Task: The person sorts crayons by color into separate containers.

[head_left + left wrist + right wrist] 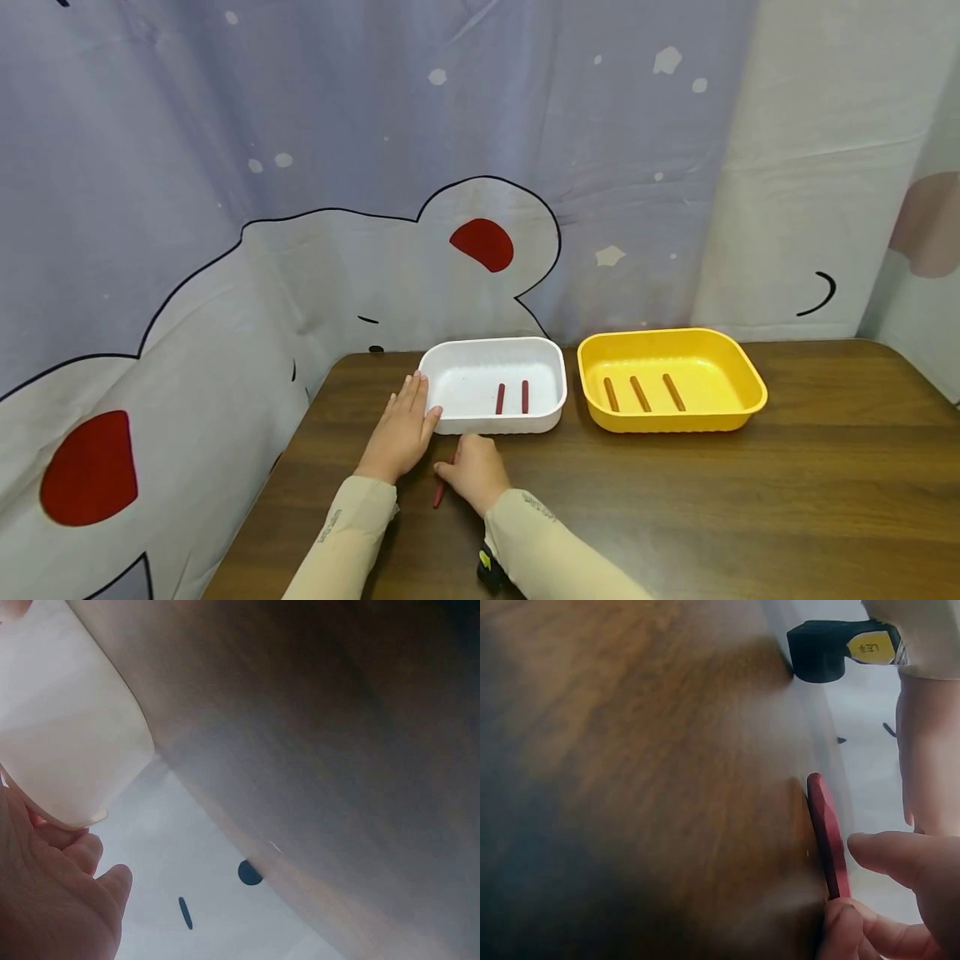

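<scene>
Head view: right hand (474, 471) pinches a red stick (439, 493) off the table (750, 500), while left hand (401, 429) lies flat against the white tray (491, 385) holding 2 sticks. Left wrist view: fingers (75, 851) straight at the tray's wall. Right wrist view: fingertips (889, 851) close on the stick's end; pickup seems underway, next needing a lift over the rim.

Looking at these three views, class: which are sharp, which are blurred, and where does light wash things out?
Head view: evenly lit and sharp; white tray, yellow tray and table read clearly. Left wrist view: soft all over, the tray's wall bright and washed out beside the left hand. Right wrist view: table grain blurred and dark at lower left; the red stick by the right hand is clearer.
</scene>
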Action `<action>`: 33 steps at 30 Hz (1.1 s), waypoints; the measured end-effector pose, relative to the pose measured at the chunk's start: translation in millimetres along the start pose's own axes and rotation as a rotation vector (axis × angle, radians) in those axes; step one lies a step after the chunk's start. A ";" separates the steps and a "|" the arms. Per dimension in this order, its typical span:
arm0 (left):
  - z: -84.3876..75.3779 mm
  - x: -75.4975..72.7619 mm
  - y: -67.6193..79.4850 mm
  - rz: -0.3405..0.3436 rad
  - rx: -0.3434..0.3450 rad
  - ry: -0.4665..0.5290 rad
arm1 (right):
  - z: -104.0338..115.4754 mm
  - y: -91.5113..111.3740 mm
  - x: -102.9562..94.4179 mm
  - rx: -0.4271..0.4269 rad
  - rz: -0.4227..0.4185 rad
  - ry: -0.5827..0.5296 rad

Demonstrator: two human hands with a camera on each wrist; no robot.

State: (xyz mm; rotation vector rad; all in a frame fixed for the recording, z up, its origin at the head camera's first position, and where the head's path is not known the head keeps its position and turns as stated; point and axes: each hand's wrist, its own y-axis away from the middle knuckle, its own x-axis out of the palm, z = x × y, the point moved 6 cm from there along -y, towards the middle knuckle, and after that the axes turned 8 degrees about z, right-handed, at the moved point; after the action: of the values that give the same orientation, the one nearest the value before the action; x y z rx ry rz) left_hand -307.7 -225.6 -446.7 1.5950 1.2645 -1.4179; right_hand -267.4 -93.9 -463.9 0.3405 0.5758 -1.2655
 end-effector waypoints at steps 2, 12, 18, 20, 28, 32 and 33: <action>-0.8 0.4 -0.2 0.000 0.001 0.000 | -0.3 -1.7 1.2 0.015 0.003 0.026; -0.2 0.5 0.0 0.005 -0.003 -0.011 | -2.4 -5.0 3.5 0.065 0.037 0.037; 0.3 1.2 -0.6 0.022 -0.013 -0.008 | -4.2 -4.3 0.2 0.049 0.031 0.054; -0.8 0.5 -0.2 0.016 -0.009 -0.005 | -5.7 -4.6 -1.2 0.029 0.024 0.040; -0.5 1.1 -0.2 0.007 -0.012 -0.005 | -17.1 -3.9 -6.0 -0.012 0.050 -0.194; -0.2 1.7 -0.2 0.003 -0.011 0.000 | -21.4 -3.5 -9.1 0.013 0.083 -0.312; -0.2 1.8 -0.1 0.003 -0.010 0.000 | -22.2 -3.2 -10.4 0.016 0.086 -0.336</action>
State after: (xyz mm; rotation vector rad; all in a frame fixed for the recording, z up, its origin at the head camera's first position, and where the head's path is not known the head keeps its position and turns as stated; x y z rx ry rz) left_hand -307.8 -225.0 -448.3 1.5900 1.2669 -1.4070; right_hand -277.2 -74.6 -475.7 0.1587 0.2615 -1.2119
